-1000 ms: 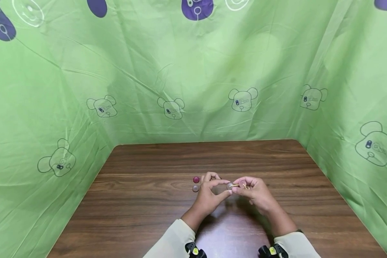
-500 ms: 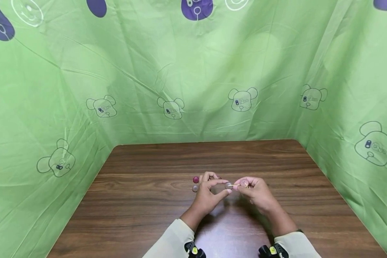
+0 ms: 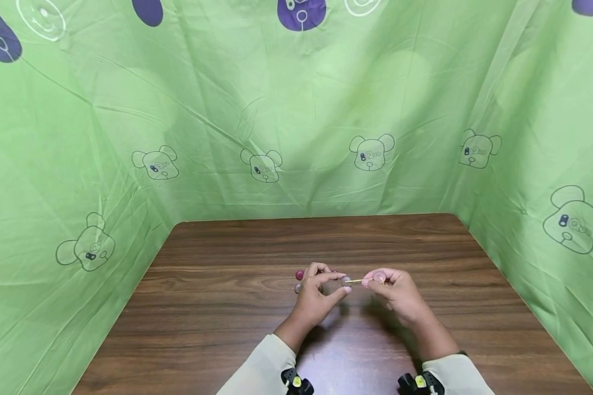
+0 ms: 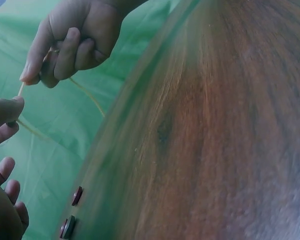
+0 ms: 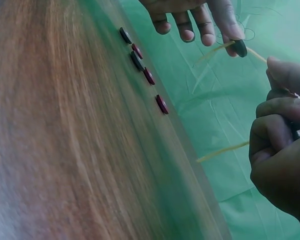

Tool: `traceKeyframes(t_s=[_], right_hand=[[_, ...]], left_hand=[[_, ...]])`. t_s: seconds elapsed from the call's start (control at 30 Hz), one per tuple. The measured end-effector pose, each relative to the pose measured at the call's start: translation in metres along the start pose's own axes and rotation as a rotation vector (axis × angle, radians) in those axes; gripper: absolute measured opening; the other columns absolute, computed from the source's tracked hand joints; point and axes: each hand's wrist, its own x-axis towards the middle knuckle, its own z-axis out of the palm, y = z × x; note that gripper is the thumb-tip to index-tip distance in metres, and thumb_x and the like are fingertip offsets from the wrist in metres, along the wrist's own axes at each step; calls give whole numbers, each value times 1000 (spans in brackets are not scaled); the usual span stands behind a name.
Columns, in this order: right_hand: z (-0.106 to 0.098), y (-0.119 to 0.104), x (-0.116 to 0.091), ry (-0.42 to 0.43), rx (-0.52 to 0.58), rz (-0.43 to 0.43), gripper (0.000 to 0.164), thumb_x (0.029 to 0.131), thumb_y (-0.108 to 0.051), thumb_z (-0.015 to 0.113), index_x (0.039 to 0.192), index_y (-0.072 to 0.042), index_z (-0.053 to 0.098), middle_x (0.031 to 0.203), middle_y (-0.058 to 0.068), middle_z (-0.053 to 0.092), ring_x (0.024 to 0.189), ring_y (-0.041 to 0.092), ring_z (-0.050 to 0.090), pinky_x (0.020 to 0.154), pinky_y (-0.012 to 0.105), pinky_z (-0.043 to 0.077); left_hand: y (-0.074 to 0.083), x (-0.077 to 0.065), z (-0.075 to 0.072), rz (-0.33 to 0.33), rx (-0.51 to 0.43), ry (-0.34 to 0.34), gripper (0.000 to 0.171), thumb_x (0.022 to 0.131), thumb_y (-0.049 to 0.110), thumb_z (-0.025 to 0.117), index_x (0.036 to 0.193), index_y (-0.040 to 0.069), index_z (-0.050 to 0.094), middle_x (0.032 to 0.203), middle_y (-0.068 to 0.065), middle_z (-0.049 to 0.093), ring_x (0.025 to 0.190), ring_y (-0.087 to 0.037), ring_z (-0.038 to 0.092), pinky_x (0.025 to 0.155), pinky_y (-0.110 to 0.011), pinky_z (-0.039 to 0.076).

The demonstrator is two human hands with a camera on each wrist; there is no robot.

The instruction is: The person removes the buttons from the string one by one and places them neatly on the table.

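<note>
My left hand (image 3: 312, 300) pinches a dark grey button (image 5: 239, 48) by its edge between thumb and index finger, above the table. A thin yellow cord (image 3: 354, 281) runs through the button, and its loose tail shows on the far side in the right wrist view. My right hand (image 3: 404, 296) pinches the cord a short way from that button. Against the right fingers lies a pinkish button (image 3: 379, 276); the rest of it is partly hidden. More cord hangs below the right hand. The left hand's other fingers are spread away from the button.
Several loose dark and red buttons lie in a loose group on the wooden table (image 3: 237, 318), among them a red button (image 5: 162, 104) and a dark button (image 5: 137, 61). In the head view the left hand partly covers them. Green printed cloth (image 3: 306, 109) surrounds the table.
My right hand has drawn to the right and the left slightly to the left. The gap between them is wider, with more yellow cord stretched between the grey button and the right fingertips.
</note>
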Motion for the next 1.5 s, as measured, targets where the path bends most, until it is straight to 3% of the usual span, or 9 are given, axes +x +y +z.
traceKeyframes(t_s=[0.2,0.43,0.67,0.97,1.2,1.5], right_hand=[[-3,0,0,6,12,-14,14,100,2,71,93,-8,78,62,-13,51,49,1,38,46,21,27],[-7,-1,1,32,-1,-5,11,100,1,71,94,-5,78,63,-12,52,50,1,38,46,19,29],[-10,-1,1,41,8,-7,12,100,2,71,93,-5,78,63,-12,53,49,1,38,46,18,29],[-12,-3,0,45,32,-26,20,100,4,69,90,-11,78,64,-13,53,50,2,38,47,20,29],[-14,-3,0,37,35,-41,22,101,5,68,90,-12,77,65,-13,53,49,0,39,47,21,29],[-14,-2,-1,28,50,-49,21,100,6,68,90,-10,77,65,-12,52,49,1,39,46,23,27]], left_hand=[[-5,1,-1,40,87,46,27,84,25,96,109,23,88,113,-3,64,113,-20,53,91,-38,31],[-10,2,-3,65,82,62,25,85,24,95,108,21,88,111,-5,64,113,-21,51,98,-39,34],[-14,3,-7,35,87,55,24,86,24,94,109,19,88,114,-6,63,116,-21,49,100,-38,37],[-21,5,-8,6,165,69,24,85,28,93,109,23,88,115,-3,64,117,-23,52,102,-48,31],[-25,5,-10,2,199,61,23,87,29,91,109,25,88,129,-13,63,128,-33,51,107,-60,28],[-39,8,-7,-18,243,24,29,87,36,92,114,27,87,146,-13,58,140,-41,42,111,-71,21]])
